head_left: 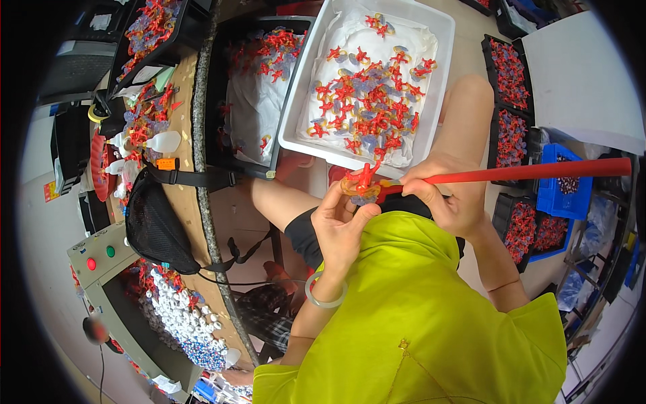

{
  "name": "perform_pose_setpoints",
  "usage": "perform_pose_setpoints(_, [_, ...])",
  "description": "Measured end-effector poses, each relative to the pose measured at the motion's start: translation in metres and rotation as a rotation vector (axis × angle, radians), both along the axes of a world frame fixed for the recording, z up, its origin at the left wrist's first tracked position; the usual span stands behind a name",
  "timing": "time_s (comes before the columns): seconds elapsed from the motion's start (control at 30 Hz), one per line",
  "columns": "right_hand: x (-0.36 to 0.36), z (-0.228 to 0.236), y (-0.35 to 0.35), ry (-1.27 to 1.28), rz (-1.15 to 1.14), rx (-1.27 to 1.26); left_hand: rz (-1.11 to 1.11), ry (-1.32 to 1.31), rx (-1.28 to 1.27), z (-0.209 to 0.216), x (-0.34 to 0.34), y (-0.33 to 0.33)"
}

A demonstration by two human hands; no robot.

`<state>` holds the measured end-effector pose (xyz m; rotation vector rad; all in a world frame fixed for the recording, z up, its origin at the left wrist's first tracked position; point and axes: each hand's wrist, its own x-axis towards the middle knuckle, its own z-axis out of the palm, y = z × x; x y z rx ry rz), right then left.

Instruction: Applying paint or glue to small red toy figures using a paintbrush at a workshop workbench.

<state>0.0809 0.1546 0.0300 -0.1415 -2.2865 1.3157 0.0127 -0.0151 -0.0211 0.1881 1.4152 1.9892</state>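
In my left hand (340,232), thumb and fingers pinch a small figure (363,183) with a bright red body and translucent amber and bluish-purple parts. My right hand (445,192) is closed around a brush (538,172) with a long red handle. The brush's handle points off to the right, and its tip end is at the figure's right side; exact contact is too small to tell. Just beyond both hands, a white plastic tub (443,67) lined with white sheeting holds a heap of similar figures (370,101).
A black crate (219,81) with more figures stands left of the tub. On the left, a workbench (208,242) carries white squeeze bottles (163,141), a black bag (156,219) and piled white and blue pieces (178,313). Black trays (509,74) and a blue basket (572,202) line the right.
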Motion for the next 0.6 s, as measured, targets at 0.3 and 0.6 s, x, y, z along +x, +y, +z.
perform_pose_setpoints(0.3, [0.002,0.013,0.002,0.054,0.049,-0.051,0.041,0.247,-0.171,0.004,-0.001,0.007])
perform_pose_setpoints(0.6, [-0.004,0.014,0.007,0.08,0.216,0.016,0.045,0.63,-0.396,0.007,-0.004,0.009])
